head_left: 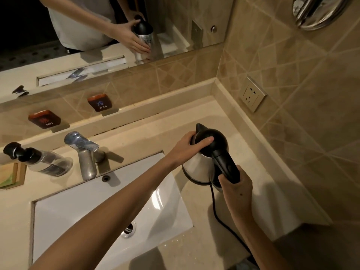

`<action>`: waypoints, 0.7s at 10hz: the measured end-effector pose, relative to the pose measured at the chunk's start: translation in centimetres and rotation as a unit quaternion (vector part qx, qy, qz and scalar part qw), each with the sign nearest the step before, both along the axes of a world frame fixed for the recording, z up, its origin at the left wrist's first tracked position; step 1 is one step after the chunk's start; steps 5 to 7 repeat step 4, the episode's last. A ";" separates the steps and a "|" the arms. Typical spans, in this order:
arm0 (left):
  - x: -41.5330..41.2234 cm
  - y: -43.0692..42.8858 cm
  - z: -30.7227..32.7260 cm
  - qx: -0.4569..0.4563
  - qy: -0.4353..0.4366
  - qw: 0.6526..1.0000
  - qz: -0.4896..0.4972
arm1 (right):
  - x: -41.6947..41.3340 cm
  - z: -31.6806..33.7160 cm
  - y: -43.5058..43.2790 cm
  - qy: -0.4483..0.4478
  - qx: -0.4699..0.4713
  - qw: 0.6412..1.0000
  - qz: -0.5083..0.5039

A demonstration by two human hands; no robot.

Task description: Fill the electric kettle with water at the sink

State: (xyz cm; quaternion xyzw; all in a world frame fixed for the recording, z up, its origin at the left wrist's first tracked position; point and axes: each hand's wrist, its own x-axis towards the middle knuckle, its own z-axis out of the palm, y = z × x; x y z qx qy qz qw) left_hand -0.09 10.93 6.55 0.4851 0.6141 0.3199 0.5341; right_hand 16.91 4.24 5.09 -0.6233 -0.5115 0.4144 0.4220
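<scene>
On the beige stone surface [253, 152], the right hand [236, 189] grips the steel, black-lidded electric kettle [200, 164] by its handle; the left hand [188, 147] clasps its lid, below wall signs "HOT" [44, 119] and "COLD" [99, 102].

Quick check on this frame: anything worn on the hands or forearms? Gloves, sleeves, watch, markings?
Nothing worn. The left hand and right hand are bare: no gloves, rings, watch or bands show. Both forearms are uncovered up to the frame edge, so no sleeves show. One small dark spot marks the back of the right hand.
</scene>
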 end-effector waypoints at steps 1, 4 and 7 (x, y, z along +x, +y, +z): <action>0.1 0.0 0.0 0.010 0.012 1.000 -0.004 | 0.0 0.4 0.1 -0.015 -0.015 1.000 0.017; -3.8 -2.9 3.3 0.052 0.223 0.973 0.009 | 2.1 7.0 5.5 -0.329 -0.002 0.899 0.288; -3.8 -2.9 3.3 0.052 0.223 0.973 0.009 | 2.1 7.0 5.5 -0.329 -0.002 0.899 0.288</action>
